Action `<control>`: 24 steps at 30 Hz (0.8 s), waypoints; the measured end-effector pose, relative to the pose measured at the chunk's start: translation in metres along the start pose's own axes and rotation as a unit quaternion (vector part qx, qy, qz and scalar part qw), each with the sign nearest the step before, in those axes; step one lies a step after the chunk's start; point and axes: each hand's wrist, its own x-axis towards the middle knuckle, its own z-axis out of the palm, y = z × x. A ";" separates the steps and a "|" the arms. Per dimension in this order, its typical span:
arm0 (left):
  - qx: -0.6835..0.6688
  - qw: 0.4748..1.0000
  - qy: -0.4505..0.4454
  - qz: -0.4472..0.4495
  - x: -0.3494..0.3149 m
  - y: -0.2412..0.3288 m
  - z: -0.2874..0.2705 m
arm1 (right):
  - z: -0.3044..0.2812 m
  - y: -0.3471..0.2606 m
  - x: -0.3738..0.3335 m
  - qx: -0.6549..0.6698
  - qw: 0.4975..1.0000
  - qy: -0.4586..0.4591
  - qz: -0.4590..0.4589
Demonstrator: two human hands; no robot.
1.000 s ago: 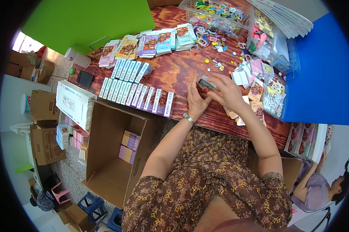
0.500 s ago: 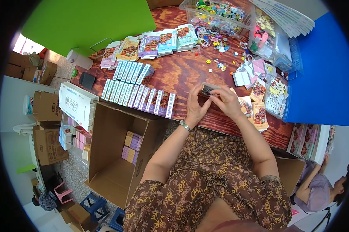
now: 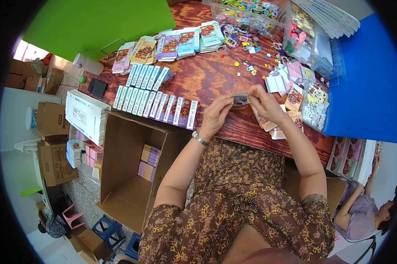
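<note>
Cardboard box (image 3: 239, 100), rectangular, between fingers (image 3: 225, 101)

bright light; glare patch (image 3: 26, 50) upper left; edges bent, corners black.

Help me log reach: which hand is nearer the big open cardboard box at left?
Left: the left hand is to the upper right of the cardboard box; the right hand is farther right.

Small boxes (image 3: 157, 106) and trinket tubs (image 3: 247, 22) mark a packing workshop.
</note>
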 end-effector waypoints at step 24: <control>0.006 0.995 0.016 -0.102 0.002 0.001 0.001 | 0.010 -0.016 0.014 -0.165 0.957 0.097 -0.219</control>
